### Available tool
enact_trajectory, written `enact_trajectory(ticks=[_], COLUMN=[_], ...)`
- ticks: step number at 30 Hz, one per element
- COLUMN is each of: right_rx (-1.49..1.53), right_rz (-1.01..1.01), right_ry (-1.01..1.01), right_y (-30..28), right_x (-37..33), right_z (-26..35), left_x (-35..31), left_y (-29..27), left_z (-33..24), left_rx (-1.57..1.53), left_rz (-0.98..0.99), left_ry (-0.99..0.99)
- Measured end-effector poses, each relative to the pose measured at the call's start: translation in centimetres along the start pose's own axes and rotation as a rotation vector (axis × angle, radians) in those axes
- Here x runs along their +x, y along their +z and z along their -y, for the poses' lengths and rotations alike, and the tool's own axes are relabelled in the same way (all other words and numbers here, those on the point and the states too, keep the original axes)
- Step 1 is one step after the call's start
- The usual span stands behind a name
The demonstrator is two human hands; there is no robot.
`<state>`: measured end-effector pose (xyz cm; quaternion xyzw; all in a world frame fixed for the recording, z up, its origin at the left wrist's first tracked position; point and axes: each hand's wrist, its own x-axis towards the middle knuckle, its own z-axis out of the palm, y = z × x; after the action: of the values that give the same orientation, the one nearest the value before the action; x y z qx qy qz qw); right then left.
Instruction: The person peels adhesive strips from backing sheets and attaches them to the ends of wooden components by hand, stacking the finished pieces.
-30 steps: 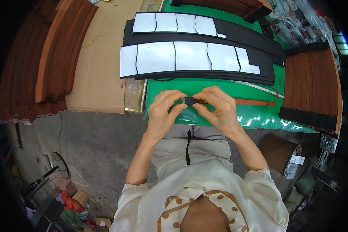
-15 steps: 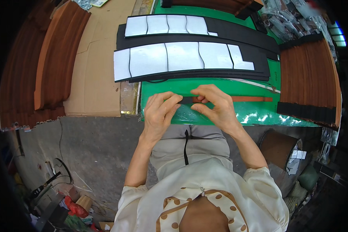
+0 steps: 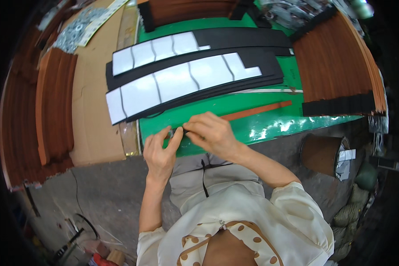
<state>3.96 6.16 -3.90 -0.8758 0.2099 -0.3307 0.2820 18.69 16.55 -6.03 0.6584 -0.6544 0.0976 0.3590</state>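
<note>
A narrow reddish-brown strip [image 3: 257, 109] lies along the near side of the green table top, its left part running under my right hand. A small black end piece [image 3: 185, 131] shows in part between my hands. My right hand [image 3: 213, 134] grips the strip near this end, its fingers bent over it. My left hand [image 3: 159, 150] pinches the tip of the black end between thumb and fingers, which hide most of it. Behind them, flat black panels [image 3: 270, 66] carry white sheets [image 3: 170, 84] marked by dark wavy lines.
Brown slats with black ends stand stacked [image 3: 337, 62] at the right. More brown slats [image 3: 55, 106] lie left on cardboard [image 3: 97, 119]. Grey metal pieces [image 3: 77, 29] and clear-bagged parts [image 3: 292, 13] are at the back. A brown bin [image 3: 321, 155] stands on the floor at right.
Both hands have shifted left and nearer to me, the left fingers now at the black end's tip. The view has turned, so the table appears tilted.
</note>
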Motion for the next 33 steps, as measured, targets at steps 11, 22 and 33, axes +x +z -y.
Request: enact_trajectory(ticks=[11,22,33], right_rx=[-0.085,-0.629,-0.688], right_rz=[0.043,0.252,0.274], right_ry=[-0.011,-0.272,-0.553], right_y=[-10.3,-14.7,-14.0], right_x=[2.1,3.5,3.7], right_z=[-8.3,-20.9,-22.9], left_x=[0.6,13.1,14.2], left_y=[-1.0,6.8,14.6], left_z=[-1.2,-9.2,-9.8], left_rx=[0.072,0.015,0.008], left_rz=[0.157,0.466,0.434], left_ry=[-0.003,0.140,0.087])
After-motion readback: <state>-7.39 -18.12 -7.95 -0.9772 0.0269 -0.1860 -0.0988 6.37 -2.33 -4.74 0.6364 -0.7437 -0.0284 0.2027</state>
